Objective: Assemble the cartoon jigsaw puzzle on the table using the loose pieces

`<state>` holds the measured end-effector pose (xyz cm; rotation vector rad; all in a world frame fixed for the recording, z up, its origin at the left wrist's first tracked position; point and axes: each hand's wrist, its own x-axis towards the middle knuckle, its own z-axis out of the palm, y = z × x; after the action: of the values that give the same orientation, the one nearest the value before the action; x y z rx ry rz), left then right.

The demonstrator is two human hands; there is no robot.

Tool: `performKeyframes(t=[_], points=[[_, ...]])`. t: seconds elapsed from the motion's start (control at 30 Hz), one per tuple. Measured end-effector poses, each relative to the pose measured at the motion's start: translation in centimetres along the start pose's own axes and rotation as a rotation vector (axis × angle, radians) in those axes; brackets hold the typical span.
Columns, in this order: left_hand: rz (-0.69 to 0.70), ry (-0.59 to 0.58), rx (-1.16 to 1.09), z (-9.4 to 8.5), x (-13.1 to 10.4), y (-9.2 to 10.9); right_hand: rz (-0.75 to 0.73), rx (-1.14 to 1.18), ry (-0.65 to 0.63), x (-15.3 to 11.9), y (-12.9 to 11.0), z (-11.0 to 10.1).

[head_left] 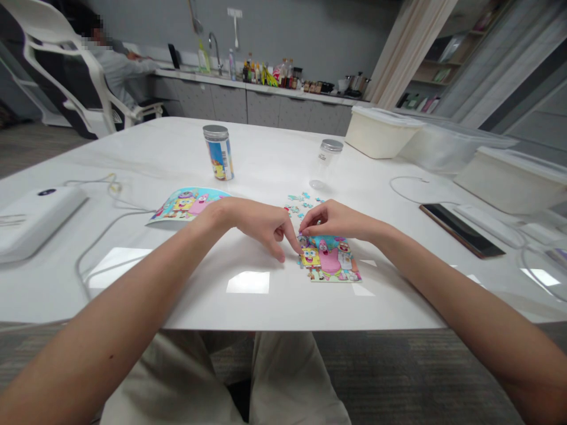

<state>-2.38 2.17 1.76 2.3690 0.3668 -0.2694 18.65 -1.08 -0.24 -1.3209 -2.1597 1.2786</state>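
A partly assembled jigsaw puzzle (330,260) with cartoon figures lies flat on the white table near the front edge. My left hand (266,227) is at its left side, index finger stretched down to the puzzle's left edge, thumb apart, other fingers curled, nothing held. At the puzzle's upper left corner my right hand (334,221) has thumb and fingertips pinched together on a small puzzle piece, mostly hidden by the fingers. Behind the hands are several loose puzzle pieces (305,200). A curved picture sheet (190,203) with similar figures lies beyond my left forearm, which partly covers it.
Two lidded jars stand farther back: a printed jar (218,153) and a transparent jar (326,162). A phone (460,230) and cables lie at right, near storage boxes (381,133). A white device (42,218) sits at left. Another person (117,71) sits by the counter.
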Motion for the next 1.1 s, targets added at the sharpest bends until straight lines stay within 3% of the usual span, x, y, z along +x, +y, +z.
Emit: performKeyframes(t=[0.23,1.1], points=[[0.004,-0.029,0.017,0.14,0.26,0.0,-0.024,-0.088,-0.013,0.14,0.15,0.06],[-0.043,-0.045,0.07,0.08,0.4,0.28,-0.069,-0.074,-0.097,0.32,0.58,0.07]])
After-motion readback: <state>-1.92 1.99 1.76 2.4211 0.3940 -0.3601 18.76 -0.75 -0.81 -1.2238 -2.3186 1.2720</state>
